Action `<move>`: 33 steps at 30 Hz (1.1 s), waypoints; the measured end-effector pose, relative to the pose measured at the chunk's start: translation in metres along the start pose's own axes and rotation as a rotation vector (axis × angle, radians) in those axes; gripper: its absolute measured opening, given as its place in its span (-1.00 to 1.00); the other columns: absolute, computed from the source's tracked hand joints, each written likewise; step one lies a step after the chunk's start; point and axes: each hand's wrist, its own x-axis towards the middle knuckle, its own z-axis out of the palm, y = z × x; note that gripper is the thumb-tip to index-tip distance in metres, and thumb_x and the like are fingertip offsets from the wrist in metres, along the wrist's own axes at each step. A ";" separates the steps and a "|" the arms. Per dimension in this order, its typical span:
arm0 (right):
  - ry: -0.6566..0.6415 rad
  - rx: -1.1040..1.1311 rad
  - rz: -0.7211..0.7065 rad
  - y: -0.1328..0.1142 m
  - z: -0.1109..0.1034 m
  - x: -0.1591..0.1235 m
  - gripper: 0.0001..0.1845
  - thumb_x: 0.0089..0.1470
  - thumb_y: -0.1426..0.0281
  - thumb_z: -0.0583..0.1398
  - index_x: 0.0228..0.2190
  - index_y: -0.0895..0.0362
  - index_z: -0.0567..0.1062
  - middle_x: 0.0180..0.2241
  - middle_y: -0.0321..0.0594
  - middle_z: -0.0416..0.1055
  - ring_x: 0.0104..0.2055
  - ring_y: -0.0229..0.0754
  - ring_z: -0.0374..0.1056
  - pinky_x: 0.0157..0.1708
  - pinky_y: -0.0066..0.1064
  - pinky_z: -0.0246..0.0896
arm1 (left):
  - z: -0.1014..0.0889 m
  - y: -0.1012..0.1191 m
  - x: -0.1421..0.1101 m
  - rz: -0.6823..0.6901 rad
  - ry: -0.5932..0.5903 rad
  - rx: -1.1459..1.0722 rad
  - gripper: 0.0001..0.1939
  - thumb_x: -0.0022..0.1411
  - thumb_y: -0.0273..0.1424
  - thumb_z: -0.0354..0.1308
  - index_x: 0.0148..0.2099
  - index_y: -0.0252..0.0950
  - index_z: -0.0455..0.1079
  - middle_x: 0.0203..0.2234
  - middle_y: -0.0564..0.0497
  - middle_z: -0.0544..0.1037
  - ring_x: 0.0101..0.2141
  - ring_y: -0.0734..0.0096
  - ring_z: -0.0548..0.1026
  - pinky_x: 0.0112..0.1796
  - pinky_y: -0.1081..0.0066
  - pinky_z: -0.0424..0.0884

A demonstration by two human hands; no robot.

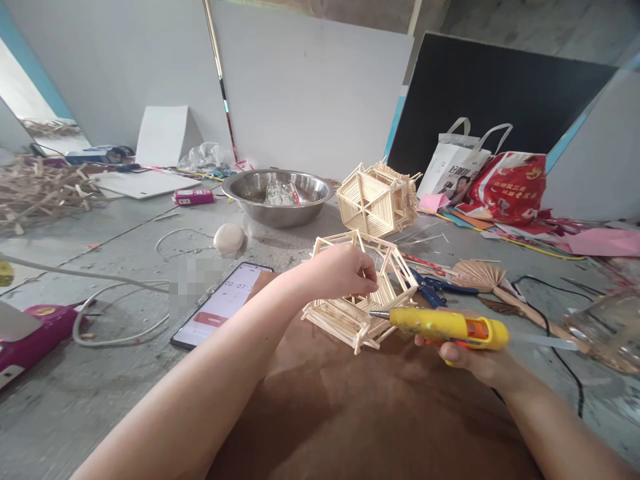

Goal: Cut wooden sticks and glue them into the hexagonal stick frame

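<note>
Right hand (pixel 473 363) clamped around one yellow glue gun (pixel 430 325)
Left hand (pixel 343 272), fingers curled, grip impossible to tell, is over one stick frame (pixel 340 321); beyond that hand, a second stick frame (pixel 377 199) and one metal basin (pixel 280 216) containing clear material (pixel 279 194).

The left forearm (pixel 220 353) slants forward, its left hand (pixel 335 270) arched, fingers (pixel 369 268) curled downward. The right hand (pixel 473 360) closes in a grip, thumb (pixel 455 355) forward, right forearm (pixel 555 407) angling in.
</note>
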 end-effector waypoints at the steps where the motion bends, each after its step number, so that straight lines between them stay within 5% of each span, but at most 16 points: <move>1: 0.004 -0.004 -0.002 0.000 0.000 0.000 -0.76 -0.04 0.18 0.10 -0.45 0.08 0.43 -0.50 -0.25 0.35 -0.46 -0.22 0.28 -0.48 -0.43 0.18 | 0.000 0.000 0.000 0.002 0.001 0.000 -0.86 -0.03 -0.38 0.04 -0.42 -0.28 0.40 -0.57 0.08 0.48 -0.55 0.54 0.37 -0.53 0.53 0.20; 33: 0.009 -0.044 0.008 -0.002 0.000 0.001 -0.71 -0.05 0.13 0.09 -0.47 0.09 0.43 -0.52 -0.24 0.34 -0.48 -0.21 0.27 -0.48 -0.40 0.21 | 0.001 -0.001 0.000 0.002 0.009 0.000 -0.86 -0.04 -0.36 0.05 -0.42 -0.27 0.41 -0.58 0.09 0.47 -0.55 0.55 0.38 -0.54 0.54 0.20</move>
